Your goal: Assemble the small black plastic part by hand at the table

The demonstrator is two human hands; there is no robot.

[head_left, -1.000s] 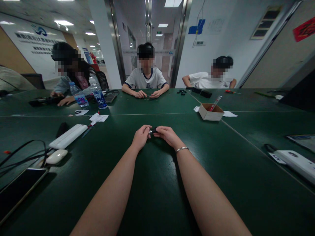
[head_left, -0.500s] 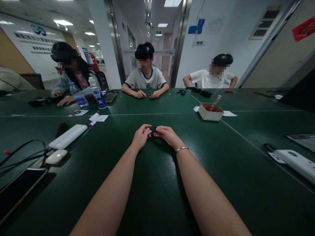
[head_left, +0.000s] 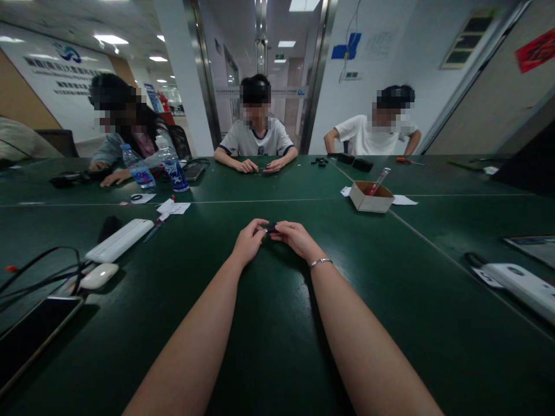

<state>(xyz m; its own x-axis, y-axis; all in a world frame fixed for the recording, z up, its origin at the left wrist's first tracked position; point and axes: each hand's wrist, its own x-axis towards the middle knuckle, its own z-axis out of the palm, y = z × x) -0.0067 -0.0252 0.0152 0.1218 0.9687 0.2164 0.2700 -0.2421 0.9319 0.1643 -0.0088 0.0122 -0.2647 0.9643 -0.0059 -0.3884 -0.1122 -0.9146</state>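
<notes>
In the middle of the head view, my left hand (head_left: 249, 240) and my right hand (head_left: 295, 237) meet over the green table (head_left: 269, 323). Between their fingertips is a small black piece (head_left: 271, 228) with a pale, shiny bit at its left end. The left thumb and fingers pinch that pale end, while the right fingers grip the black part from the other side. Fingers cover much of the piece, so its exact kind is hidden. A silver bracelet (head_left: 321, 263) circles my right wrist.
A small open box (head_left: 370, 203) holding a red-tipped tool stands ahead right. Left lie a white power strip (head_left: 119, 241), a white mouse-like object (head_left: 99, 277) and a phone (head_left: 37, 332). Two bottles (head_left: 173, 167) stand further back. Another power strip (head_left: 520, 283) lies right. Several people sit opposite.
The pale end of the piece shows less between my fingers, which have barely shifted. Across the table, the right person's head has risen slightly, and the middle person's head has turned.
</notes>
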